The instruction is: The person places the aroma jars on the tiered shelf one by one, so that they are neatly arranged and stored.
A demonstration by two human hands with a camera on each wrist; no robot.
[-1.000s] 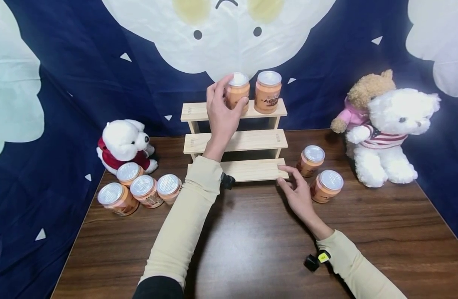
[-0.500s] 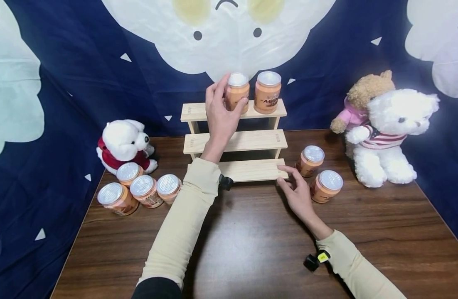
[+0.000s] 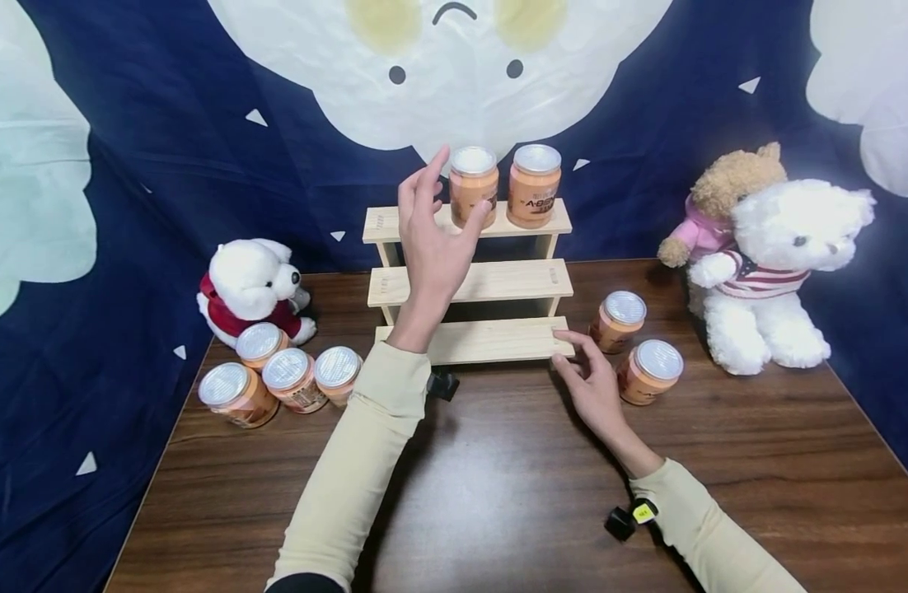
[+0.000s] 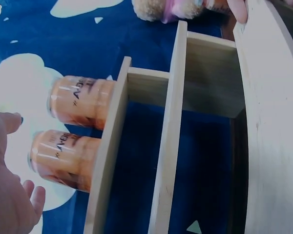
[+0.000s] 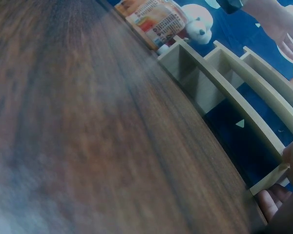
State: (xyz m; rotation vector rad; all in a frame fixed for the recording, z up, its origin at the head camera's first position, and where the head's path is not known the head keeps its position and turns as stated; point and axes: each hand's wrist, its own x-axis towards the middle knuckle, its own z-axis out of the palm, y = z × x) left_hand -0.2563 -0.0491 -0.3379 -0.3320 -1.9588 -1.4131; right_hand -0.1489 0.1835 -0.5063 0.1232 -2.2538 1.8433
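Note:
A three-step wooden display stand point(image 3: 491, 339) stands on the table. On its top step are two upright orange cans with silver lids, a left can point(image 3: 474, 188) and a right can point(image 3: 535, 188). My left hand point(image 3: 435, 255) is spread beside the left can, thumb in front of it in the head view. In the left wrist view a gap shows between the left hand point(image 4: 10, 180) and both cans. My right hand point(image 3: 593, 387) holds the right end of the bottom step between thumb and finger. The right wrist view shows its fingers point(image 5: 269, 202) at that end, partly cut off.
Several orange cans point(image 3: 291, 379) cluster at the left, before a white plush dog point(image 3: 250, 284) in red. Two more cans point(image 3: 650, 371) stand just right of my right hand. A white plush bear point(image 3: 765, 284) and a brown one point(image 3: 732, 185) sit at far right.
My left hand has let go of the left can and drawn back slightly to the left and toward me. The can stays on the top step. The right hand keeps its place.

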